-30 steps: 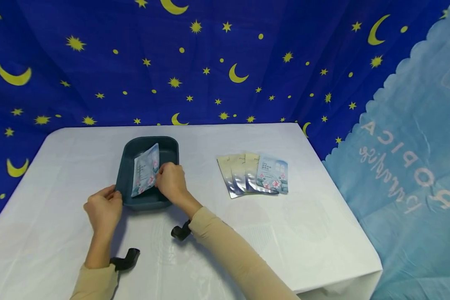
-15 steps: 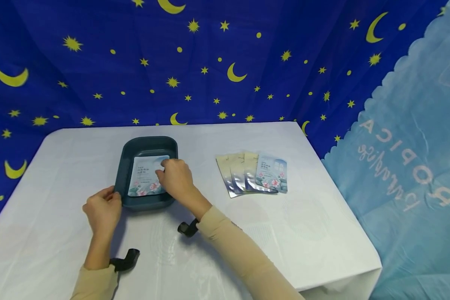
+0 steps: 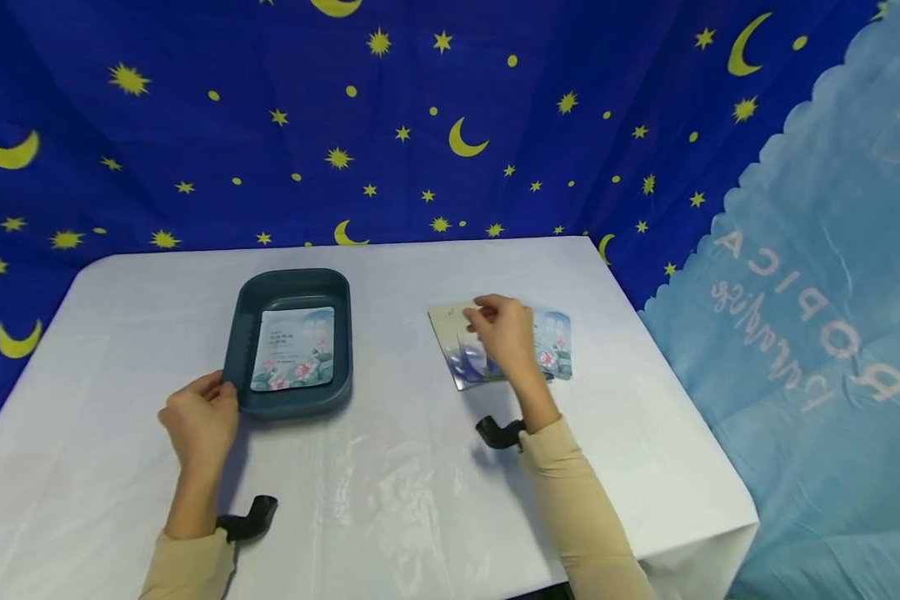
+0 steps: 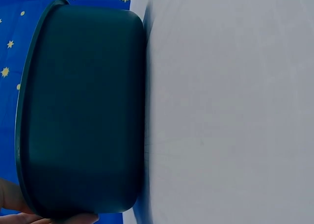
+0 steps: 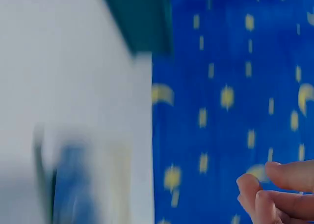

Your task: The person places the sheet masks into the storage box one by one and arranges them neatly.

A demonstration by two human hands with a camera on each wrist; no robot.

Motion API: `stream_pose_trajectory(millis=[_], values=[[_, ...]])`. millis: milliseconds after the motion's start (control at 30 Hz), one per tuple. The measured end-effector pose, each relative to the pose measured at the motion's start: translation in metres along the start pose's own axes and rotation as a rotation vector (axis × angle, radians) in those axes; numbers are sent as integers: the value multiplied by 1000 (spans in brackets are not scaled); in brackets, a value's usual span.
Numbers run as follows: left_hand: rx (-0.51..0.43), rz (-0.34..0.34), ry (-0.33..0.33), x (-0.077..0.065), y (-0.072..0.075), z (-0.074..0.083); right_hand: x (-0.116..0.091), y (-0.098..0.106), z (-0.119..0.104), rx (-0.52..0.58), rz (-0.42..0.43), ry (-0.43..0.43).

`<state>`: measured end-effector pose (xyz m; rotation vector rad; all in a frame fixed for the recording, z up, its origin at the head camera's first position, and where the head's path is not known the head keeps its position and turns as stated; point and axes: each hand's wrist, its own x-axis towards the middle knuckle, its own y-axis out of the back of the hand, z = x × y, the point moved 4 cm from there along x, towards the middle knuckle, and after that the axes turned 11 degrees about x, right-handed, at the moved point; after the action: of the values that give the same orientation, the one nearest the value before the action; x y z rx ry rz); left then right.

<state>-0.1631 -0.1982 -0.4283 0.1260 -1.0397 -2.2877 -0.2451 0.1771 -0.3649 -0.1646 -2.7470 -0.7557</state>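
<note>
My left hand (image 3: pixel 204 417) pinches the near left corner of a dark teal plastic bin (image 3: pixel 294 407), thumb and fingers at its rim; the left wrist view shows the bin's outer wall (image 4: pixel 83 111). Inside lies a flat pale blue sachet (image 3: pixel 294 348) with pink flowers, face up. My right hand (image 3: pixel 506 333) hovers over a fanned row of sachets at the right, its fingers loosely bent with nothing between them. The row has gold-and-silver sachets (image 3: pixel 444 333) and a blue floral sachet (image 3: pixel 560 342) at its right end, partly hidden by the hand.
A white cloth (image 3: pixel 390 467) covers the table, whose right edge drops off beside a light blue curtain (image 3: pixel 817 358). Behind stands a dark blue curtain (image 3: pixel 390 100) with yellow moons and stars. A black wrist-worn piece (image 3: pixel 251 518) sticks out from the left wrist.
My right hand has let go of the blue sachet, which has gone from tilted to flat in the bin, and has moved right to the sachet row. My left hand has stayed at the bin.
</note>
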Motion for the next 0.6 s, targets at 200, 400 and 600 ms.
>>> stream_pose_trajectory(millis=[200,400,600], values=[[6,19,-24,0,3,0,-7,75,68,-180,79,-294],[1,16,-9,1,2,-1,-25,111,119,-255,30,-559],[-6,4,16,1,-2,-1,-38,114,146,-223,-24,-675]])
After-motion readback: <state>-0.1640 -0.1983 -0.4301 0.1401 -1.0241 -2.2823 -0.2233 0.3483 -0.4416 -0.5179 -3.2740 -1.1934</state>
